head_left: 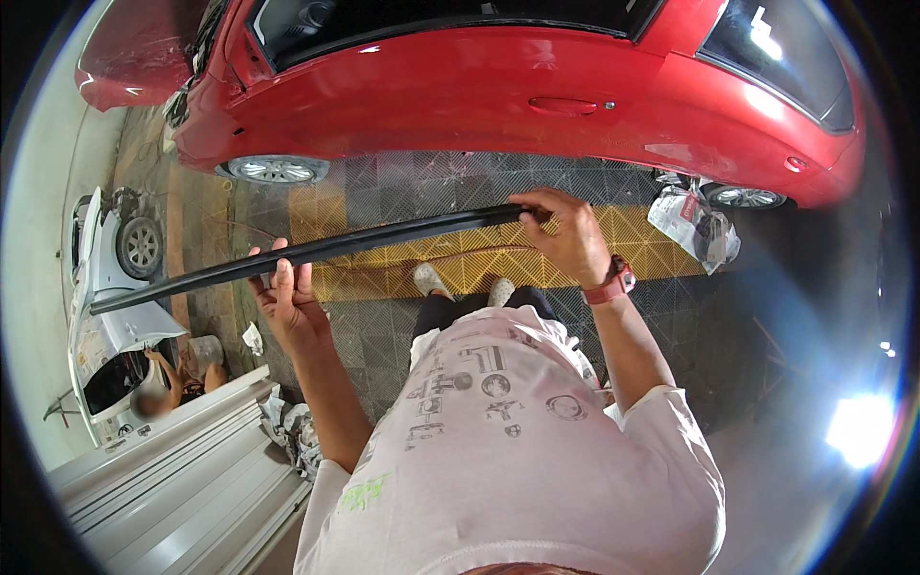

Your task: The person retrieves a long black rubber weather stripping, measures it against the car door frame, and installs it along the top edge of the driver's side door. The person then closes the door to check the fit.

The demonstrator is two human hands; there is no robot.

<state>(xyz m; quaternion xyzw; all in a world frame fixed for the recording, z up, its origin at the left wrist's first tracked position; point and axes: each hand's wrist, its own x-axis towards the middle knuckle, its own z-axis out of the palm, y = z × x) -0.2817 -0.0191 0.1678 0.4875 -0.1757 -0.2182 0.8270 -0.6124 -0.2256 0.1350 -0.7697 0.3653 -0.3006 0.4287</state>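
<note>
A long black trim strip (383,233) is held up in front of me, slanting from lower left to upper right. My right hand (567,235) grips its right end between thumb and fingers, with a red watch on that wrist. Farther left, my left hand (290,297) supports the strip, thumb on the near side and fingertips showing beyond its upper edge. The strip's left end reaches well past this hand. Beyond the strip stands a red car (431,96), its side toward me and apart from the strip in the picture.
Grey and yellow grid tiles (460,264) cover the floor. Paper and plastic sheeting (692,225) hang by the red car's rear wheel. At left are a white car (120,278) and another person (163,388) beside it. A pale ribbed panel (192,470) lies near lower left; a bright lamp (861,429) shines at right.
</note>
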